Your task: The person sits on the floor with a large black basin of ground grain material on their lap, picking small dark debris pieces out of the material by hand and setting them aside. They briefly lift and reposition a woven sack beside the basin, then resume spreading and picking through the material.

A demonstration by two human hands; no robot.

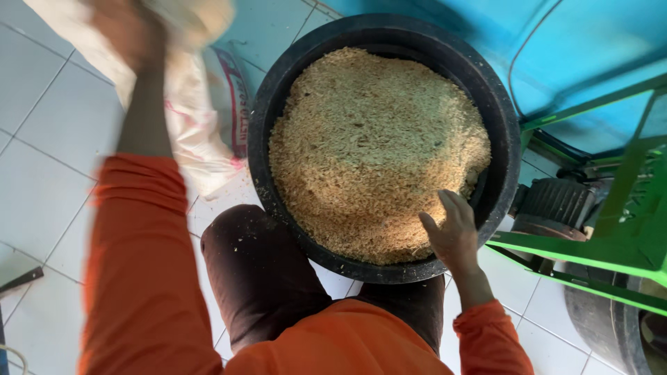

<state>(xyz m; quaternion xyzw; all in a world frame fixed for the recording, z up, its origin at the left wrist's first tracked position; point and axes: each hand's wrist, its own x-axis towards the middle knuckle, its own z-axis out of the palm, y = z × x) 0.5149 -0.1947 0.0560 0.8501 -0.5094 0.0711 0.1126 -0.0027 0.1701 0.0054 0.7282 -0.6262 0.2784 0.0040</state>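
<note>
The right hand point(453, 232) lies flat with fingers loosely spread on a heap of dry, tan, flaky grain husks point(375, 146), near the rim of a round black plastic tub point(278, 104) that stands on the white tiled floor point(48, 139) between the person's knees. The left hand point(128, 31), blurred and raised on an orange sleeve, appears closed on the top of a white woven sack point(201, 132) slumped beside the tub. A green metal frame point(611, 243) stands on the right.
</note>
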